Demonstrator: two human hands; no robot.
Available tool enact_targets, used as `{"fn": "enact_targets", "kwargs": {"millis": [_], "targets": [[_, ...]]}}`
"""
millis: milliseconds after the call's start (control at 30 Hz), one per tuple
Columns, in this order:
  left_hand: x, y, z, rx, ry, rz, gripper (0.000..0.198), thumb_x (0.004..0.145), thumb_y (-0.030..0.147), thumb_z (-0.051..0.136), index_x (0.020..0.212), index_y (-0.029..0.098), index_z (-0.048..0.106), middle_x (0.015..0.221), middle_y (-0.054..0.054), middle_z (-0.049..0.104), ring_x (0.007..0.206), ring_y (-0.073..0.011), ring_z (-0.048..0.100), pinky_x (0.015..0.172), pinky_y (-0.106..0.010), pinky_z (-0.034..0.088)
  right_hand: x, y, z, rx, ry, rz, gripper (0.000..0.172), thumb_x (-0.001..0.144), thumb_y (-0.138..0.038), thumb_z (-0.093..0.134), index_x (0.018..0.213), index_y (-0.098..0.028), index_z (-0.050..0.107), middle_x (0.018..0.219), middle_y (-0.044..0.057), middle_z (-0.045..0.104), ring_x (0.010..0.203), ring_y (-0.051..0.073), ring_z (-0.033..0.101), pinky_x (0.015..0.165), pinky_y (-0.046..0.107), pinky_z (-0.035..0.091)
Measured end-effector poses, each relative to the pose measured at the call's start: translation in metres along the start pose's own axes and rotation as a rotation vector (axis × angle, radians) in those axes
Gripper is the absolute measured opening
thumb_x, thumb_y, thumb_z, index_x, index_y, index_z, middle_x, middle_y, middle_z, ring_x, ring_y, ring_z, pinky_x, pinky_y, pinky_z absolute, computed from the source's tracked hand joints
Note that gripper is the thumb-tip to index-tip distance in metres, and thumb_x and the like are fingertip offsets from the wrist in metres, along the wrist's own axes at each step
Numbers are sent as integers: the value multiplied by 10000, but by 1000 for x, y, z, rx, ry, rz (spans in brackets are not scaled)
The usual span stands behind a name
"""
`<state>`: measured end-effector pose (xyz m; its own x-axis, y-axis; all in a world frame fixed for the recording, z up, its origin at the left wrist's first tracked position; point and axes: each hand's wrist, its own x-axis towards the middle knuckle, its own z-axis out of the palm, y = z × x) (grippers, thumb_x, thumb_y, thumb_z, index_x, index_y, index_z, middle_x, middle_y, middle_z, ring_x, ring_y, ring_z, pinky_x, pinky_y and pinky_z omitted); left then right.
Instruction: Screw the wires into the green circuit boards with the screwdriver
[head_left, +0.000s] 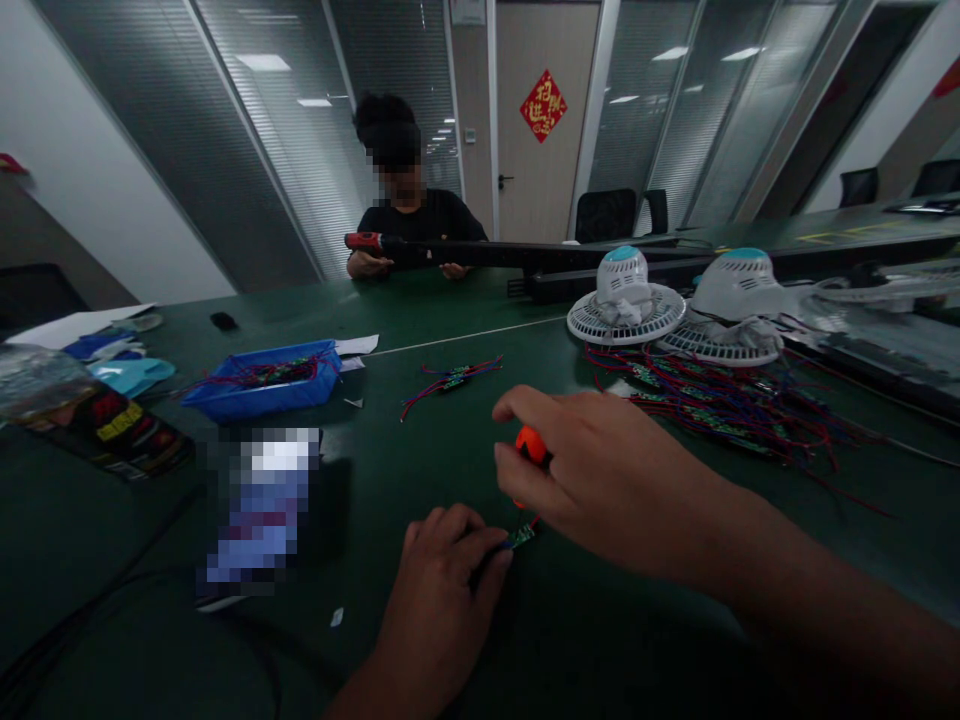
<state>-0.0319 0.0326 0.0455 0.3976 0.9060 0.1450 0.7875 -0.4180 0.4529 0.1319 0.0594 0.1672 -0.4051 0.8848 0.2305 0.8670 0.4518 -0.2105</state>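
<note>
My left hand (450, 580) pinches a small green circuit board (523, 537) against the table, with its fingertips on the board's left end. Above the board, my right hand (592, 470) is closed around an orange-handled screwdriver (531, 445). Its thin shaft points down at the board, and the fingers partly cover the handle. Where exactly the tip meets the board is too small to make out. Just beyond my hands lie more circuit boards with red and blue wires (456, 378).
A blue tray (262, 400) of wired boards stands left, near a propped phone (259, 520) and a plastic jar (97, 420). To the right are a heap of wired boards (720, 400) and white fan housings (626, 300). A person (420, 220) opposite holds a red-and-black tool (365, 241).
</note>
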Motion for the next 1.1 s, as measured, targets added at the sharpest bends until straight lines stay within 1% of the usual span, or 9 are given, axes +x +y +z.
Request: {"fn": "enact_targets", "kwargs": {"millis": [67,200,267,367,467,633,733,867,1100], "targets": [[0,0,0,6,-6,1,198,867,161,577,983,267,698,940,-32,636,883,-245,560,750,-427,416,-2,0,0,18,10,-20,300,851,-294,459,1101,-168,565,836,56,667,720,199,573,588,308,291],[0,0,0,17,-1,4,187,872,172,573,975,266,697,963,-41,641,897,-250,563,759,-429,419,-4,1,-1,28,16,-52,271,867,-301,426,1054,-179,579,822,42,660,714,180,563,591,305,290],[0,0,0,20,7,12,181,875,181,570,967,268,699,965,-41,643,894,-250,564,757,-427,421,-3,2,-1,9,12,-38,306,905,-417,382,975,-211,597,745,22,645,652,169,542,559,298,261],[-1,0,1,22,19,16,195,872,180,569,986,271,699,963,-40,642,897,-250,561,760,-426,421,-2,2,-1,-23,7,1,510,902,-620,268,851,-245,610,640,3,608,560,152,487,512,285,204],[-1,-1,1,18,16,12,208,870,176,566,994,277,699,949,-34,640,891,-244,554,764,-422,419,-2,2,0,-46,14,16,555,891,-658,242,825,-255,617,603,-1,586,530,145,459,499,278,177],[-1,0,-1,1,12,6,205,875,172,559,986,270,701,922,-29,634,870,-237,550,754,-418,417,-1,2,0,-37,10,-9,522,912,-615,257,811,-241,607,629,8,598,543,148,483,505,284,181],[0,1,-2,-4,3,-3,202,867,171,569,985,264,704,894,-28,631,849,-234,557,733,-410,420,-1,1,-1,-22,-13,7,395,939,-488,324,853,-231,612,650,14,614,563,151,516,520,288,213],[0,1,-1,-5,9,-9,196,859,160,582,969,260,710,890,-29,633,847,-238,565,732,-413,418,0,0,-4,-10,-45,16,255,918,-341,383,950,-196,591,738,43,651,650,183,573,559,302,268],[1,2,-1,-1,-1,-1,195,870,162,577,982,258,704,914,-29,634,866,-239,560,747,-416,420,-2,0,-3,54,-3,-21,268,862,-266,426,1072,-167,559,920,67,671,808,214,595,624,317,316]]}}
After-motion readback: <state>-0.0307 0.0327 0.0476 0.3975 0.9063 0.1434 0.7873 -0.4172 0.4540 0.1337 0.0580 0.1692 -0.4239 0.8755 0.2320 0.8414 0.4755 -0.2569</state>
